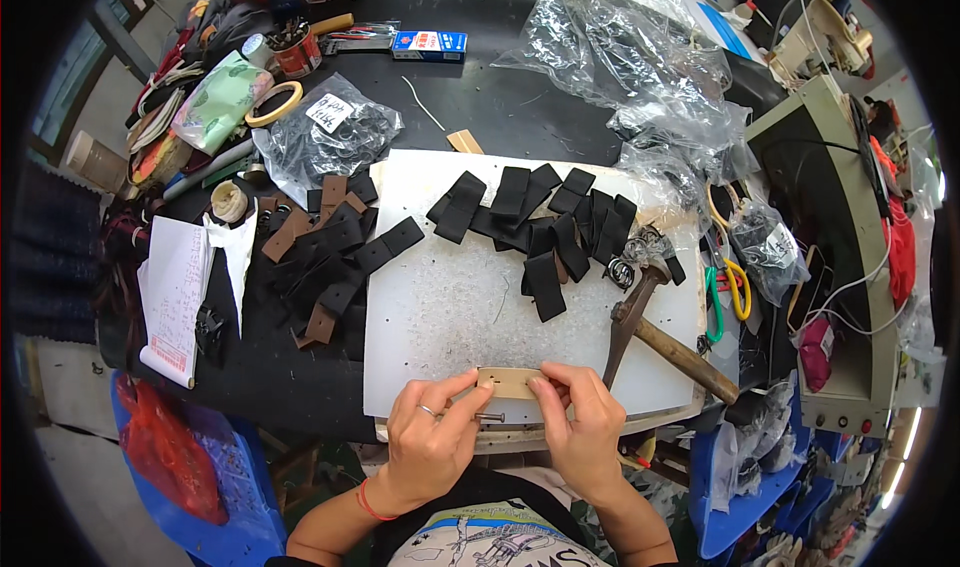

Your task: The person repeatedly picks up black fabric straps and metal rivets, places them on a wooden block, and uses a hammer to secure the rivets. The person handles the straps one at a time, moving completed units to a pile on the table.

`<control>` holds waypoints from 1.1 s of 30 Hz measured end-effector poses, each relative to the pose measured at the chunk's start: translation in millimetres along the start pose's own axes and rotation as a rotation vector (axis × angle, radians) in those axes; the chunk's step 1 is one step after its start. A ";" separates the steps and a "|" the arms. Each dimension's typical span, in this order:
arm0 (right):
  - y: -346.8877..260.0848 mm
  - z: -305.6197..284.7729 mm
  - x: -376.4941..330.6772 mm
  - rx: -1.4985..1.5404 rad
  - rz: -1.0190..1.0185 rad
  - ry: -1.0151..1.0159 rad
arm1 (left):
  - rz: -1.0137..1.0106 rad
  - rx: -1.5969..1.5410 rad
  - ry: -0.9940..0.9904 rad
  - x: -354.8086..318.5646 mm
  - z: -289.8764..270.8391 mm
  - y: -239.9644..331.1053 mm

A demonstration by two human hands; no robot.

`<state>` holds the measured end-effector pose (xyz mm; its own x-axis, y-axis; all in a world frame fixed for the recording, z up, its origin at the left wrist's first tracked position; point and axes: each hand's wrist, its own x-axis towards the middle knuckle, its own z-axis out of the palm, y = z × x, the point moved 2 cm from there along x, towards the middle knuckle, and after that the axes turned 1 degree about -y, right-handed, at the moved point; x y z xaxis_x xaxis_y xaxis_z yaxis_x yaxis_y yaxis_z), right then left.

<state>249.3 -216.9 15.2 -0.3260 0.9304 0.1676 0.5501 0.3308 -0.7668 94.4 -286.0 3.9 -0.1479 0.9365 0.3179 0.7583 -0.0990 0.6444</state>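
At the near edge of the white board (440, 297), a short tan strip (508, 380) with small dark holes is stretched between my hands. My left hand (430, 442), with a ring and a red wrist cord, pinches its left end. A thin metal rod (490, 417), perhaps a punch, juts from under those fingers. The strip's right end is closed between the thumb and fingers of my right hand (582, 427). To the right, a hammer (685, 357) with a wooden handle rests on the board. Folded black strips (510, 197) lie across the board's far part.
More black and brown strips (330, 252) are heaped left of the board, beside a notepad (172, 297). Scissors (738, 287) with green and yellow handles lie at the right. Clear plastic bags (620, 47) cover the far right. A blue stool (230, 497) stands at lower left.
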 end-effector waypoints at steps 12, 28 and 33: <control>-0.2 0.9 0.1 -0.090 -0.071 -0.038 | 0.019 -0.031 0.018 3.6 -2.3 -3.1; -3.2 -6.7 19.4 -0.410 -0.617 -0.281 | -0.180 -0.643 -0.048 26.4 -32.9 0.8; -2.0 -6.7 20.9 -0.383 -0.585 -0.294 | -0.391 -1.004 -0.050 25.2 -1.9 -14.6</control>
<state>246.6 -197.0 24.4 -0.8087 0.5239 0.2674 0.4355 0.8390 -0.3263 78.4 -261.6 3.8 -0.2237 0.9735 -0.0475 -0.2064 0.0004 0.9785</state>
